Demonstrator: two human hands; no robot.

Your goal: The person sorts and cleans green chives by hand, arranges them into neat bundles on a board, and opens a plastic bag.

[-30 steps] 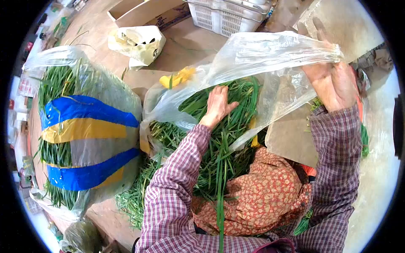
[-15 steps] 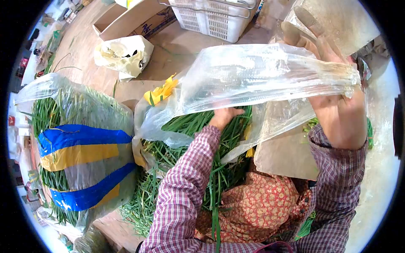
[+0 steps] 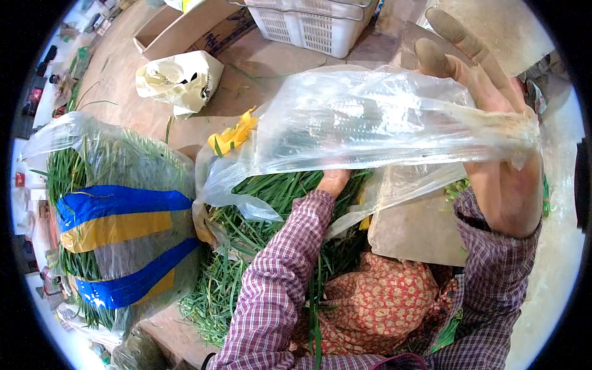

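My left hand (image 3: 336, 180) reaches in under a clear plastic bag (image 3: 364, 117) and rests on a heap of long green leafy stalks (image 3: 271, 191). Its fingers are hidden by the plastic and the greens. At the right, my right hand (image 3: 493, 166) is raised with fingers stretched upward, two of them dark at the tips. The bag's bunched edge runs across this palm and is drawn taut toward the heap; where the thumb sits is unclear. A crumpled yellow strip (image 3: 233, 132) lies by the bag's left side.
A packed bundle of greens with blue and yellow bands (image 3: 126, 246) stands at left. Behind are a cream plastic bag (image 3: 179, 83), a cardboard box (image 3: 169, 31) and a white crate (image 3: 308, 28). A flat board (image 3: 419, 228) and red floral cloth (image 3: 376, 296) lie nearer.
My right hand has shifted slightly right and down, pulling the bag's edge along. My left hand has slid a little to the right, and its fingers are now more covered by plastic.
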